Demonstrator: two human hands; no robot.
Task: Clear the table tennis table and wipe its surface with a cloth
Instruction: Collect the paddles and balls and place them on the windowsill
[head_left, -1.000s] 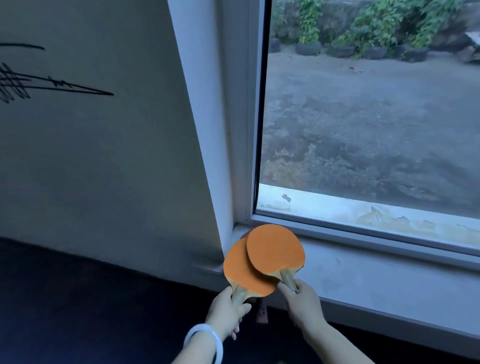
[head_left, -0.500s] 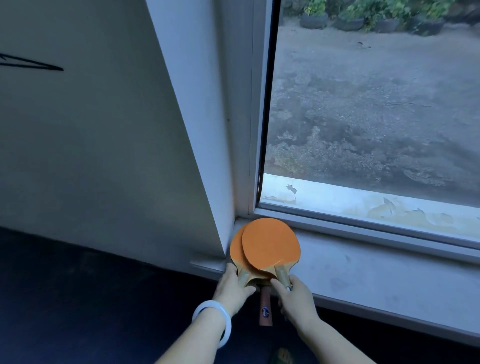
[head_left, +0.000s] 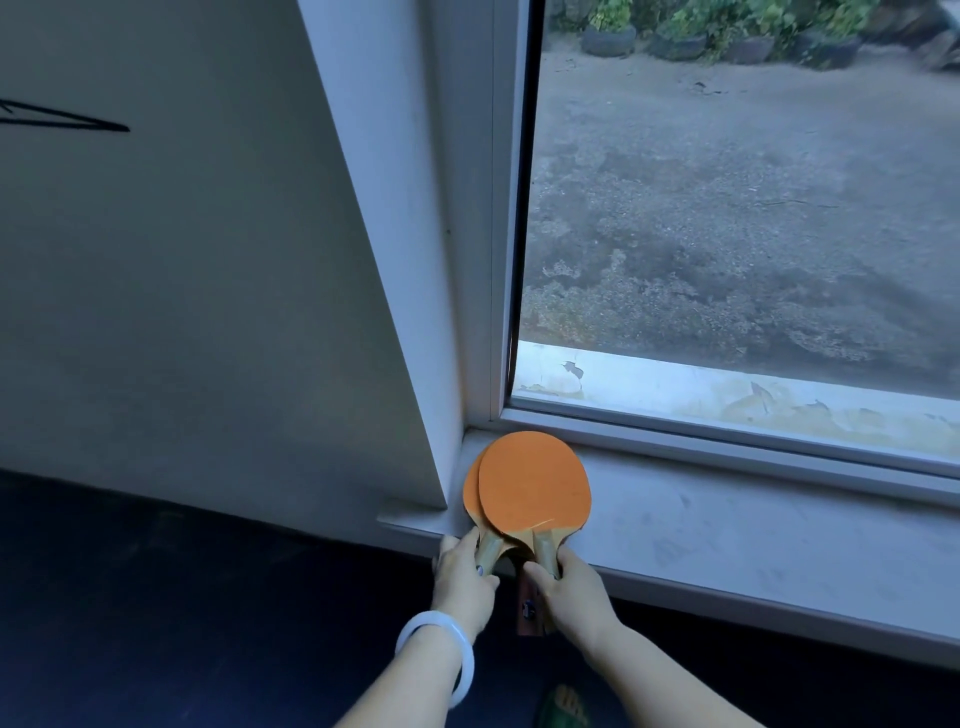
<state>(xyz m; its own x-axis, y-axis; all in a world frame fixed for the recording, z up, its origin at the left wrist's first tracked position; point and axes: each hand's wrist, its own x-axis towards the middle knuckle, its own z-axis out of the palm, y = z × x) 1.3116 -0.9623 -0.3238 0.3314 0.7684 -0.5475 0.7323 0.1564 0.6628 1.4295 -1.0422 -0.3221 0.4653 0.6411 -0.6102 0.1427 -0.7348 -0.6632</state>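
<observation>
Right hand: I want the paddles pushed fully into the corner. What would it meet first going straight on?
Likely the sill's front edge; the right hand grips the top paddle, whose blade would reach the window frame. Depth is unclear.

Both forearms are seen bare, with no sleeves; a smooth white bangle (head_left: 436, 657) is worn on the left wrist, lower centre

A single head-worn camera looks forward and down, close over a window sill (head_left: 701, 530) at 3 o'clock. Wall (head_left: 182, 286) fills 9 o'clock, window glass (head_left: 727, 208) 1 o'clock.
</observation>
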